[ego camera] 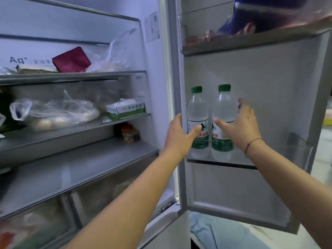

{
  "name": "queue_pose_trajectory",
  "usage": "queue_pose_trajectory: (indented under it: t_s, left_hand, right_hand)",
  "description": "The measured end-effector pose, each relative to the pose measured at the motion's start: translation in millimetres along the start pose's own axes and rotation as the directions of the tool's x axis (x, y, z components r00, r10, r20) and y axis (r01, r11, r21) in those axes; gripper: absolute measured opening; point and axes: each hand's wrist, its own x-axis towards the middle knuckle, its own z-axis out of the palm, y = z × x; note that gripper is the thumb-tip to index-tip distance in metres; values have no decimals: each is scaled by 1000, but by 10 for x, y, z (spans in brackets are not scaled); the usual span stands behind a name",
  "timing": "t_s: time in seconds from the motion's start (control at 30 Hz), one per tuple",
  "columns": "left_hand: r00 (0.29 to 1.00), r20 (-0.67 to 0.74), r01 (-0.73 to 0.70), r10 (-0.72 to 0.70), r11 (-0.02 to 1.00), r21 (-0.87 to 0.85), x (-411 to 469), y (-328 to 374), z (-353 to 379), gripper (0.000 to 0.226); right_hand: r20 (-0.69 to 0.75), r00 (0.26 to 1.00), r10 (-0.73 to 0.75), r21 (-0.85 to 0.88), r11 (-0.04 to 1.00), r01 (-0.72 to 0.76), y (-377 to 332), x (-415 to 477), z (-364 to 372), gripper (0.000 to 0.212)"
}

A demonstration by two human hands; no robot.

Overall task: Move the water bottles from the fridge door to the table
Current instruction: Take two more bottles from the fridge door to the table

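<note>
Head | two water bottles (210, 121) (door shelf) | left hand (179, 135), right hand (240, 128) both spread, ungripping

a home kitchen, by the look of it: an open household fridge (86, 144) with glass shelves holding everyday food, such as a plastic bag of buns (53, 112), a small green-and-white carton (126, 109), a jar (130, 133) and a dark red packet (71, 60), plus two water bottles (210, 123) in the door rack (269, 159).
</note>
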Motion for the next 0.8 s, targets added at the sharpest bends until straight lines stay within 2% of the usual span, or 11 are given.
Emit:
queue_pose_trajectory:
  t_s: [0.1, 0.23, 0.4, 0.53, 0.63, 0.8]
  left_hand:
    - [999, -26, 18, -19, 998, -54, 195, -3, 179, 77]
    - [998, -58, 10, -15, 995, -96, 333, -1, 328, 64]
    - [996, -30, 79, -81, 995, -66, 472, 2, 349, 56]
    - [995, -17, 100, -102, 990, -97, 490, -23, 329, 69]
    - [994, -6, 106, -108, 986, -132, 481, -28, 309, 68]
    - [994, -63, 77, -92, 976, -202, 448, -40, 301, 66]
  right_hand:
    - [91, 995, 49, 41, 998, -53, 134, 189, 55, 92]
    - [231, 971, 64, 129, 987, -96, 285, 295, 140, 74]
    - [360, 932, 33, 199, 974, -111, 311, 382, 153, 81]
    - [344, 939, 22, 229, 968, -106, 322, 389, 150, 76]
    - [287, 958, 23, 244, 965, -96, 317, 354, 164, 72]
    - [223, 975, -17, 277, 960, -47, 246, 323, 176, 69]
